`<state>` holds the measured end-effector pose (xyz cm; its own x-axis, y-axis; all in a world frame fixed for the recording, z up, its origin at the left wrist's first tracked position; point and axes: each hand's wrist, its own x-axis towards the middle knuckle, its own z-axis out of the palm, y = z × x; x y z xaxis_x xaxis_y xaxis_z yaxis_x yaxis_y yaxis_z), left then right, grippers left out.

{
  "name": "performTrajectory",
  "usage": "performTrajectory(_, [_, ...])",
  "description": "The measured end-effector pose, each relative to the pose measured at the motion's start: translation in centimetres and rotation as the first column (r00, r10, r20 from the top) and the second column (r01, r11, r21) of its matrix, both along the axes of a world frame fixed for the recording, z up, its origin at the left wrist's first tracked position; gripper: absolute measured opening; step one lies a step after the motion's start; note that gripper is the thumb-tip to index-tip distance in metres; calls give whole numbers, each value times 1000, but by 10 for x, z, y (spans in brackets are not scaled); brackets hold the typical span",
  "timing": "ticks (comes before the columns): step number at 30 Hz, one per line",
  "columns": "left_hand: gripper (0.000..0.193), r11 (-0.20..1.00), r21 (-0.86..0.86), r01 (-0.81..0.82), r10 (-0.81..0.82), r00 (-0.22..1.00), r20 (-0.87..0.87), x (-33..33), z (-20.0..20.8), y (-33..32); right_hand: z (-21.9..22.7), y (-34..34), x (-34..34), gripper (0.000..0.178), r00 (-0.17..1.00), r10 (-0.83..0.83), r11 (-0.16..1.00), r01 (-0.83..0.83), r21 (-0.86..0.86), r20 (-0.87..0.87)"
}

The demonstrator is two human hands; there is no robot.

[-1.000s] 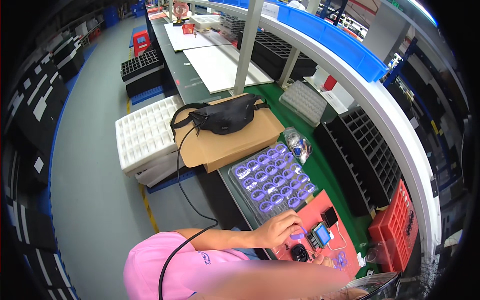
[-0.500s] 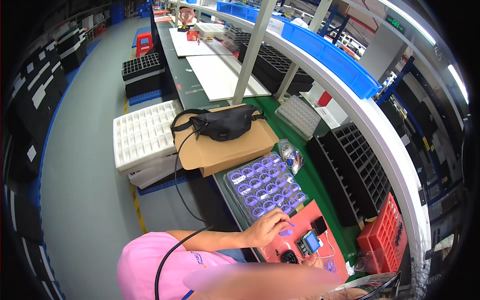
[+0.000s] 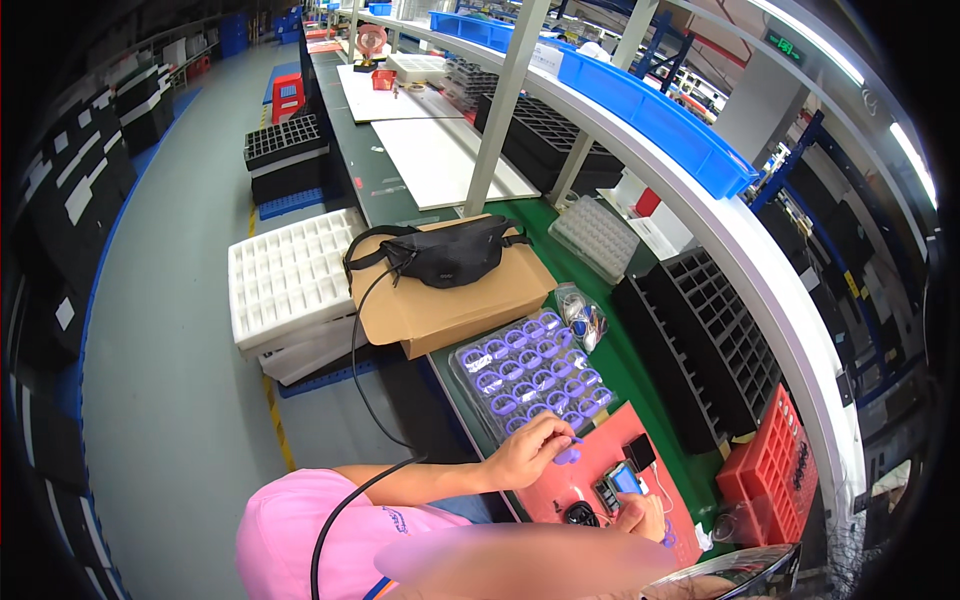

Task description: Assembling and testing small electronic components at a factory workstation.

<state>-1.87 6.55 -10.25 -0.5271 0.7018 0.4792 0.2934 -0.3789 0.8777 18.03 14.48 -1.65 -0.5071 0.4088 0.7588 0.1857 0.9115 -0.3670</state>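
My left hand (image 3: 528, 452) is at the near edge of a clear tray (image 3: 470, 392) filled with purple ring-shaped parts (image 3: 530, 372). Its fingers pinch one purple ring (image 3: 568, 456) just above a red mat (image 3: 612, 440). My right hand (image 3: 645, 518) rests curled on the mat beside a small device with a blue screen (image 3: 625, 480). A bit of purple shows at its fingertips. A small black box (image 3: 640, 452) and a black round piece (image 3: 578, 515) lie on the mat between the hands.
A cardboard box (image 3: 450, 305) carrying a black waist bag (image 3: 450, 262) sits beyond the tray, with white foam trays (image 3: 290, 275) to its left. Black compartment trays (image 3: 710, 340) and a red crate (image 3: 775, 470) stand on the right. A post (image 3: 500, 110) rises from the green bench.
My left hand has stayed at the tray's near edge and shifted slightly left, now with a purple ring in its fingers. My right hand stays by the device. The view has shifted a little.
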Motion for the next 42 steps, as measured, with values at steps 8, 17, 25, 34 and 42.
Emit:
performTrajectory(8, [11, 999, -38, 18, -15, 996, 90, -3, -4, 0, -6, -6, -9, 28, 997, 72, 997, -73, 20, 32])
performTrajectory(17, [20, 958, 112, 265, -273, 718, 640, -4, -6, 12, -42, -39, -38, 21, 909, 362, 911, -299, -284, 206])
performTrajectory(25, [19, 900, 259, 350, -402, 437, 804, -15, 14, 7, -66, -63, -42, 71, 834, 516, 747, -327, -579, 194])
performTrajectory(34, [14, 848, 319, 424, -488, 386, 783, -22, 21, 4, -49, -65, -53, 93, 789, 574, 657, -286, -697, 218])
performTrajectory(42, [22, 882, 264, 390, -431, 440, 788, -19, 20, 6, -64, -63, -53, 94, 790, 577, 669, -310, -676, 209])
